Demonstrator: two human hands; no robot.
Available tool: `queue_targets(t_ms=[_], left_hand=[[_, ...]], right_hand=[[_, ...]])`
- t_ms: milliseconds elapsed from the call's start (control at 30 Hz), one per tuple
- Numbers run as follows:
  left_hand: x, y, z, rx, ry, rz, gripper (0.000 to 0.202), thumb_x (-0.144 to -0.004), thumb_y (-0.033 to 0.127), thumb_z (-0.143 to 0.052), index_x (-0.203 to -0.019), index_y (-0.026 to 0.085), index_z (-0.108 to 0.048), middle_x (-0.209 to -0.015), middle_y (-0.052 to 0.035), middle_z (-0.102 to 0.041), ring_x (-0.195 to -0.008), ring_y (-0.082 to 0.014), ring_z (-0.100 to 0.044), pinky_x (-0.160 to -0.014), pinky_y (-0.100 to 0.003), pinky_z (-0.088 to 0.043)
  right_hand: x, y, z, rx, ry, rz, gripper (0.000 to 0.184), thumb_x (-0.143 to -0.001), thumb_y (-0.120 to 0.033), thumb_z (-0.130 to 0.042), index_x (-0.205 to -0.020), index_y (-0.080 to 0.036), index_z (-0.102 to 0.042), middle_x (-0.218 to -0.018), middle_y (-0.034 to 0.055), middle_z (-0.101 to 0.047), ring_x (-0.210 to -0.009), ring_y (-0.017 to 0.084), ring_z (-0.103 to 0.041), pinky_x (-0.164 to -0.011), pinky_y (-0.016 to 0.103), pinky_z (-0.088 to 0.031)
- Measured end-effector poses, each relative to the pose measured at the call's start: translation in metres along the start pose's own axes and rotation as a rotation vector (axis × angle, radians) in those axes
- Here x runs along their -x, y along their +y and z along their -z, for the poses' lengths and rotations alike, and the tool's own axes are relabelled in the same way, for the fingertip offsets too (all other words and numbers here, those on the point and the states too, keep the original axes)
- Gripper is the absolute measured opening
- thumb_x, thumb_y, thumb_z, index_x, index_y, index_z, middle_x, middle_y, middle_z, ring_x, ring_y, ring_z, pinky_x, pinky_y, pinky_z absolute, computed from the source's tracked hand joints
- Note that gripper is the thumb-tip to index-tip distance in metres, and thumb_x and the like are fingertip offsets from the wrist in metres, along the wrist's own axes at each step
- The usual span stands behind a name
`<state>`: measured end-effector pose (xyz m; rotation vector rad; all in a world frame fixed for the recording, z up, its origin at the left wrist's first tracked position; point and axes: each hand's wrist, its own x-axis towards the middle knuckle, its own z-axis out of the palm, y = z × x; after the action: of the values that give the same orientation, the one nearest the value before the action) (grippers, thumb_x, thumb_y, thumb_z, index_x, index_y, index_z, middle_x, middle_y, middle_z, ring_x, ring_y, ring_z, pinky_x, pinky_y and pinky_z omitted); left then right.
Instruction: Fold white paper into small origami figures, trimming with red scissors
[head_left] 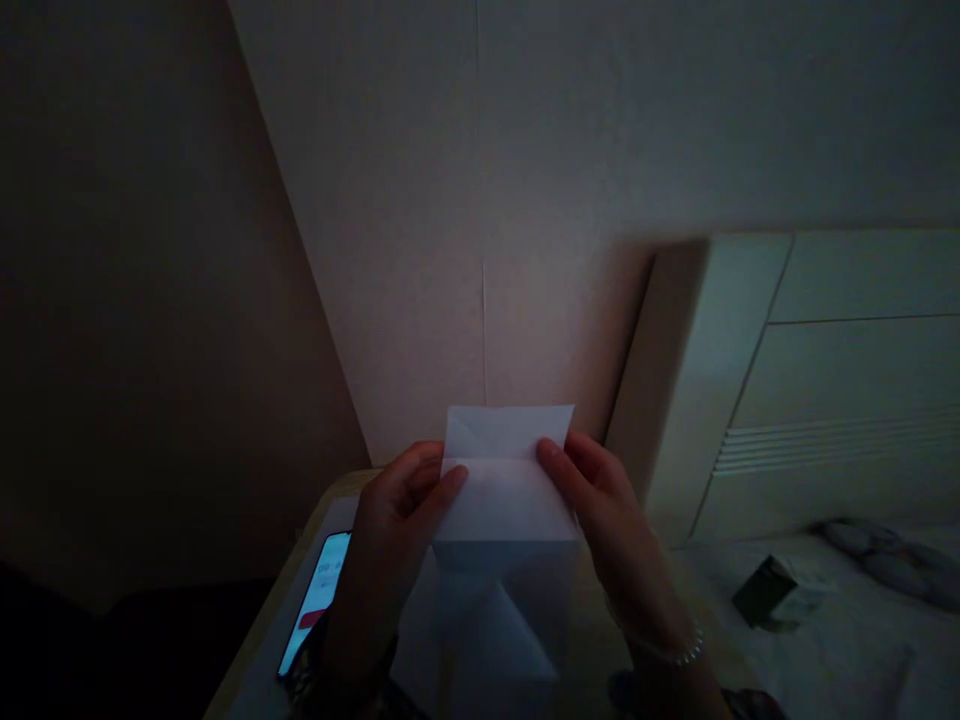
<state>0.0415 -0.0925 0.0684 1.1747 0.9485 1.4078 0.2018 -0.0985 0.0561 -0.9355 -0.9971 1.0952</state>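
A white sheet of paper (506, 500) with fold creases is held up between both hands, over a small table. My left hand (409, 510) pinches its left edge, thumb on the near face and fingers behind. On the opposite edge, my right hand (592, 490) grips the paper in the same way, its thumb near the upper crease. The lower part of the sheet (495, 610) is in shadow and shows diagonal creases. A beaded bracelet (686, 648) circles my right wrist.
A lit phone (319, 595) lies on the table (345, 488) beside my left forearm. To the right stand a pale headboard (847, 380) and a bed (832, 670) with a small dark and white box (780, 592) and a grey item (892, 560) on it. A wall (420, 300) rises behind.
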Motion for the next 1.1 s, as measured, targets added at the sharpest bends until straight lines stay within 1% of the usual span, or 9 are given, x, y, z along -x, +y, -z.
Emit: queue_targets(t_ms=[100, 200, 400, 533, 667, 800, 900, 1000, 1100], left_hand=[[-0.017, -0.010, 0.002, 0.023, 0.056, -0.012, 0.014, -0.067, 0.028, -0.083, -0.067, 0.019, -0.072, -0.055, 0.0032, -0.069, -0.049, -0.0108, -0.059, -0.047, -0.017, -0.043], [-0.037, -0.023, 0.006, 0.053, 0.103, -0.012, 0.016, -0.064, 0.028, -0.084, -0.065, 0.019, -0.071, -0.058, 0.0038, -0.070, -0.053, -0.0100, -0.060, -0.050, -0.016, -0.044], [-0.061, -0.038, 0.017, 0.106, 0.187, 0.043, 0.020, -0.065, 0.033, -0.083, -0.070, 0.019, -0.070, -0.059, 0.0058, -0.069, -0.051, -0.0090, -0.059, -0.049, -0.015, -0.045], [-0.063, -0.034, 0.018, 0.100, 0.189, 0.069, 0.021, -0.068, 0.033, -0.080, -0.077, 0.019, -0.067, -0.053, 0.0068, -0.066, -0.045, -0.0098, -0.059, -0.043, -0.016, -0.043], [-0.060, -0.031, 0.014, 0.052, 0.230, 0.046, 0.025, -0.071, 0.030, -0.077, -0.081, 0.024, -0.055, -0.050, 0.0087, -0.065, -0.040, -0.0100, -0.054, -0.041, -0.016, -0.040], [-0.058, -0.031, 0.012, 0.008, 0.268, 0.006, 0.024, -0.072, 0.028, -0.076, -0.081, 0.025, -0.054, -0.049, 0.0086, -0.063, -0.039, -0.0100, -0.050, -0.038, -0.016, -0.035], [-0.057, -0.031, 0.013, -0.120, 0.257, -0.084, 0.009, -0.074, 0.027, -0.074, -0.076, 0.022, -0.067, -0.064, 0.0037, -0.069, -0.057, -0.0130, -0.062, -0.045, -0.017, -0.042], [-0.054, -0.028, 0.012, -0.141, 0.213, -0.099, 0.003, -0.074, 0.026, -0.074, -0.075, 0.024, -0.074, -0.074, 0.0014, -0.073, -0.071, -0.0164, -0.068, -0.054, -0.019, -0.049], [-0.050, -0.025, 0.009, -0.047, 0.147, -0.011, 0.013, -0.066, 0.024, -0.079, -0.079, 0.026, -0.076, -0.078, 0.0005, -0.076, -0.073, -0.0195, -0.070, -0.058, -0.023, -0.053]], right_hand=[[-0.018, 0.008, 0.003, 0.029, 0.016, 0.046, 0.020, -0.078, -0.041, -0.074, -0.078, -0.021, -0.073, -0.074, 0.0002, -0.072, -0.064, 0.017, -0.062, -0.055, 0.024, -0.044], [-0.037, 0.017, 0.006, 0.029, 0.009, 0.053, 0.023, -0.074, -0.042, -0.077, -0.072, -0.020, -0.070, -0.070, 0.0013, -0.072, -0.065, 0.019, -0.064, -0.055, 0.025, -0.045], [-0.063, 0.031, -0.003, -0.041, 0.003, 0.033, 0.026, -0.074, -0.038, -0.077, -0.091, -0.023, -0.065, -0.078, 0.0010, -0.075, -0.062, 0.017, -0.067, -0.056, 0.026, -0.050], [-0.072, 0.040, -0.012, -0.100, 0.062, 0.035, 0.036, -0.071, -0.035, -0.080, -0.092, -0.026, -0.053, -0.063, -0.0052, -0.069, -0.046, 0.014, -0.060, -0.041, 0.022, -0.040], [-0.070, 0.041, -0.016, -0.076, 0.079, 0.051, 0.031, -0.077, -0.032, -0.074, -0.086, -0.028, -0.045, -0.058, -0.0096, -0.062, -0.041, 0.010, -0.050, -0.037, 0.018, -0.032], [-0.066, 0.036, -0.012, 0.010, 0.065, 0.115, 0.022, -0.079, -0.027, -0.072, -0.076, -0.024, -0.050, -0.061, -0.0077, -0.055, -0.048, 0.008, -0.047, -0.040, 0.017, -0.031], [-0.063, 0.032, -0.005, 0.038, -0.058, 0.106, 0.013, -0.076, -0.024, -0.075, -0.081, -0.023, -0.062, -0.076, -0.0038, -0.063, -0.061, 0.010, -0.056, -0.047, 0.017, -0.041], [-0.059, 0.030, -0.001, 0.018, -0.209, 0.016, 0.028, -0.074, -0.021, -0.078, -0.099, -0.029, -0.068, -0.089, -0.0026, -0.070, -0.071, 0.013, -0.064, -0.054, 0.019, -0.049], [-0.053, 0.027, 0.001, 0.056, -0.240, 0.030, 0.034, -0.074, -0.018, -0.078, -0.104, -0.033, -0.071, -0.088, -0.0033, -0.072, -0.075, 0.014, -0.066, -0.058, 0.021, -0.051]])
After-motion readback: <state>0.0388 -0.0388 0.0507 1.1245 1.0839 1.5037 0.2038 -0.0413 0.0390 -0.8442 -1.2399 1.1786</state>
